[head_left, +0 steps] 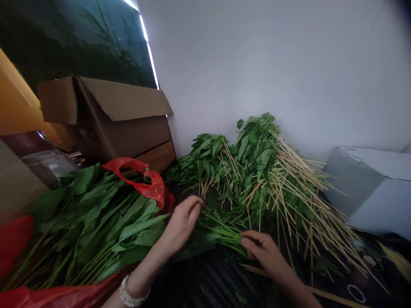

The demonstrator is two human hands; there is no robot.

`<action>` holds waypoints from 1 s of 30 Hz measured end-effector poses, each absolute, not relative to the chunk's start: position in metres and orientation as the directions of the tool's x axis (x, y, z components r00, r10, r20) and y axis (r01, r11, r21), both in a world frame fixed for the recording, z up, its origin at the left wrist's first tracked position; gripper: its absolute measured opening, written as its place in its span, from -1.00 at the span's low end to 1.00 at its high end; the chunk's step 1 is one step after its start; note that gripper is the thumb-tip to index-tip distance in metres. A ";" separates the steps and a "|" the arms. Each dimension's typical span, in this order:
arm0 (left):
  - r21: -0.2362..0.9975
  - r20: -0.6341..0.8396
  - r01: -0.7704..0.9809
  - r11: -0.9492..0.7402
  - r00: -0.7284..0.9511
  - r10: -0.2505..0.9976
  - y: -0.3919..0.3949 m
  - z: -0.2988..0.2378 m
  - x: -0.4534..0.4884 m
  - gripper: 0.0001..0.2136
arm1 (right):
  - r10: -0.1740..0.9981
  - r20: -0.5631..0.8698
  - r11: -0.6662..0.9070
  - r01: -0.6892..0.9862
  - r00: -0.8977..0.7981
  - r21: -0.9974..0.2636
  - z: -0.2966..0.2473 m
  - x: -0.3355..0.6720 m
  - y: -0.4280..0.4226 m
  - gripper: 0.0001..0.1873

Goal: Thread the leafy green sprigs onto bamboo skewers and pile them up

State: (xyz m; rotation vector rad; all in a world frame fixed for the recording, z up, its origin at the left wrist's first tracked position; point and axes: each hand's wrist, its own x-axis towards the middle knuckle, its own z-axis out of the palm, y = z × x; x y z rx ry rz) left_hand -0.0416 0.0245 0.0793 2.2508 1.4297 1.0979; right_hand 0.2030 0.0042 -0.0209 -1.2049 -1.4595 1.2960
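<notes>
Two hands work a small bunch of greens (221, 231) at lower centre of the frame, lying on a dark surface (205, 278). Its leafy end points lower left, its thin stems run right. The left hand (183, 220) comes in from the lower left, a pearl bracelet (130, 295) on its wrist; its fingers are drawn together at the tips, pinching at the upper edge of the bunch, though what exactly sits between the tips is too small to make out. The right hand (265, 252) comes in from the lower right, fingers curled and thumb closed over the stem ends, gripping them.

Just below the right hand a single skewer (324, 293) lies flat, running toward the lower right corner. Behind the hands, at centre and right, sits a heap of skewered greens (257, 171), their pale sticks fanning out to the lower right. At left a red bag (141, 179) lies open, holding a large pile of loose leaves (96, 214). Cardboard boxes (118, 119) are stacked in the upper left against a white wall (272, 64). A white box (375, 188) stands at the right edge. A tape roll (355, 293) lies in the lower right corner.
</notes>
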 end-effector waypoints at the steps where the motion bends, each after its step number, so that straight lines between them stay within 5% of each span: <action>1: 0.542 0.436 0.660 -0.521 0.309 0.845 0.019 0.076 -0.039 -0.83 | 0.977 -0.016 0.010 0.121 -0.210 -0.993 -0.022 0.202 0.004 -0.53; 10: -0.013 0.391 0.712 -0.702 0.650 0.651 0.008 0.028 -0.017 -0.94 | 0.971 -0.004 0.024 0.113 -0.241 -0.993 -0.023 0.194 -0.001 -0.52; 25: -0.208 0.199 0.647 -0.734 0.763 0.615 0.010 0.032 -0.013 -0.97 | 0.951 0.022 0.099 0.236 -0.308 -0.967 -0.019 0.189 -0.010 -0.70; 30: -0.204 0.163 0.641 -0.740 0.768 0.620 0.009 0.034 -0.011 -0.79 | 0.922 0.043 0.168 0.297 -0.384 -0.940 -0.017 0.194 -0.009 -0.71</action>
